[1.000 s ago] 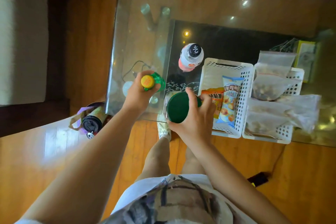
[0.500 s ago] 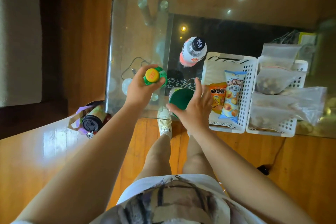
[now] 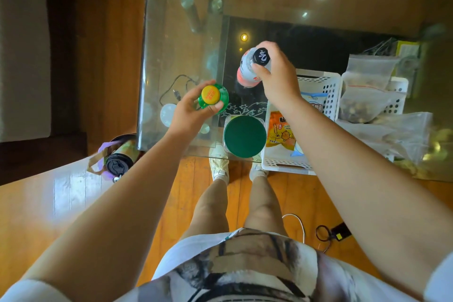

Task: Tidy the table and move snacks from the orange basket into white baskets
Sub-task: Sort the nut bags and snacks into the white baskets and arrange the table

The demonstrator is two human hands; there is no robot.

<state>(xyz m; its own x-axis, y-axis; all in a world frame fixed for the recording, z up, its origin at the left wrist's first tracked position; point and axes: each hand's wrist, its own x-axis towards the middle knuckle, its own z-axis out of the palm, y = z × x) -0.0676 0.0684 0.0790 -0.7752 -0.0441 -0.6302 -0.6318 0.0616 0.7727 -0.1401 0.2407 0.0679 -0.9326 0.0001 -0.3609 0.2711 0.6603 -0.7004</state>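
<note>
My left hand (image 3: 190, 110) grips a green bottle with a yellow cap (image 3: 212, 95) above the glass table's near left part. My right hand (image 3: 277, 76) grips the neck of a pink drink bottle with a black cap (image 3: 247, 73) standing further back. A jar with a dark green lid (image 3: 245, 136) stands at the table's front edge between my arms. To its right, a white basket (image 3: 326, 86) holds an orange snack packet (image 3: 282, 132) and a blue one, partly hidden by my right forearm. A second white basket (image 3: 399, 95) carries clear bags of snacks (image 3: 362, 98).
The glass table (image 3: 171, 32) has a black cable (image 3: 175, 86) on its left part. A dark cup in a purple bag (image 3: 117, 159) stands on the floor beside the table's left corner. A charger and cables (image 3: 335, 234) lie on the wooden floor at right.
My right hand let go of the green-lidded jar, which now stands at the table's front edge, and reached back to take hold of the pink bottle. My left hand kept the green bottle.
</note>
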